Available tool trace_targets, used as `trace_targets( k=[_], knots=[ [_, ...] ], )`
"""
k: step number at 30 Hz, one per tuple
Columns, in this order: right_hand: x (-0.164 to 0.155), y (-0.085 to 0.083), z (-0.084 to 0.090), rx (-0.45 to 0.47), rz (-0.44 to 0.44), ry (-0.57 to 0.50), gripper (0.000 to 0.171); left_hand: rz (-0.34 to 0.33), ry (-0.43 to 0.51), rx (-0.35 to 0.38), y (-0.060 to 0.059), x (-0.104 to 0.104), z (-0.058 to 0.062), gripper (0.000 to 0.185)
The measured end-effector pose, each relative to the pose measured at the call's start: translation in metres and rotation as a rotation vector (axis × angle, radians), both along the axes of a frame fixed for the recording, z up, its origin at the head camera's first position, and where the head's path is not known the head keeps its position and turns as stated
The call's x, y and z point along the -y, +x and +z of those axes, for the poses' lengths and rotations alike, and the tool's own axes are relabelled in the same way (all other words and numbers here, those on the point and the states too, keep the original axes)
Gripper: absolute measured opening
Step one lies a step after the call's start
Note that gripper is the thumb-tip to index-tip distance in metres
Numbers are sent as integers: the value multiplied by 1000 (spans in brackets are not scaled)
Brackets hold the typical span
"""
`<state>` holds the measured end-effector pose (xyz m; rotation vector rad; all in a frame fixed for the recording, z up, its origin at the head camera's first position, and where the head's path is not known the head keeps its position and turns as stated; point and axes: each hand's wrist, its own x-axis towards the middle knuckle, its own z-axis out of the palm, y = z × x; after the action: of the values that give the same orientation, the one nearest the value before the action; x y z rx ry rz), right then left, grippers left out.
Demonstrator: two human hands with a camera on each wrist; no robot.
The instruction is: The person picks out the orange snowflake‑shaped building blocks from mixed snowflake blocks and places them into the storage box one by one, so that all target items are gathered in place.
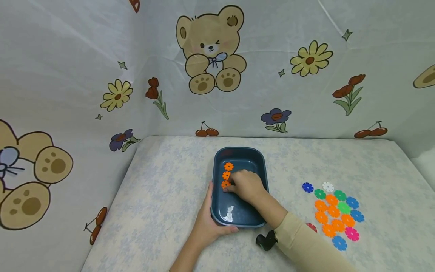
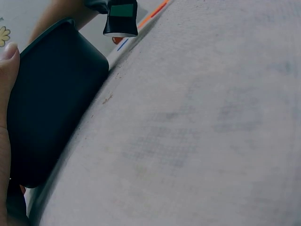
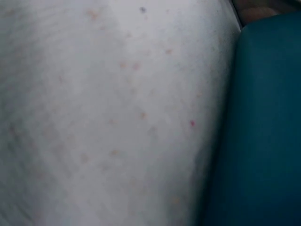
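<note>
Head view shows the left hand [image 1: 209,221] gripping the tray's [image 1: 261,166] near corner while the right hand [image 1: 246,185] pinches an orange disc [image 1: 225,184] into line, next likely fetching another from the pile [image 1: 334,213].

We see the head view evenly and softly lit — bright, diffuse, with only faint shadows under the left hand [image 1: 207,223] and right hand [image 1: 246,186]. A white glare spot sits on the floor of the tray [image 1: 238,215] just between the hands. The backdrop bows outward toward the frame edges, a wide-lens distortion. Our left wrist view is dimmer, the tray wall [image 2: 51,103] near-black beside the thumb, the cloth grain soft. Our right wrist view is the worst — wholly out of focus, washed pale, nothing sharp.
</note>
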<state>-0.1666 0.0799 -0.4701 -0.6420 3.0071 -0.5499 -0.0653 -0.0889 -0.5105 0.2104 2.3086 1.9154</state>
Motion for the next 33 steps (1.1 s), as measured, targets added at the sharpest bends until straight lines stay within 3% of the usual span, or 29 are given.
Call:
trace_targets(
  k=[7,15,20,27,33],
  knots=[
    [-6,4,5,-33,11,-42,33,-3,-2,-18,-1,-1,-1,138],
    [-36,24,34,-63,45,-227,31,4,-11,-20,0,-1,-2,139],
    [-76,38,45,-37,-36,-258,31,7,8,-25,0,-2,-2,140],
    [-152,53,34,-56,-138,-211,36,21,17,-29,0,-2,-3,142],
    [-220,68,21,146,-222,-116,42,21,14,-27,-1,-2,-5,142]
  ],
)
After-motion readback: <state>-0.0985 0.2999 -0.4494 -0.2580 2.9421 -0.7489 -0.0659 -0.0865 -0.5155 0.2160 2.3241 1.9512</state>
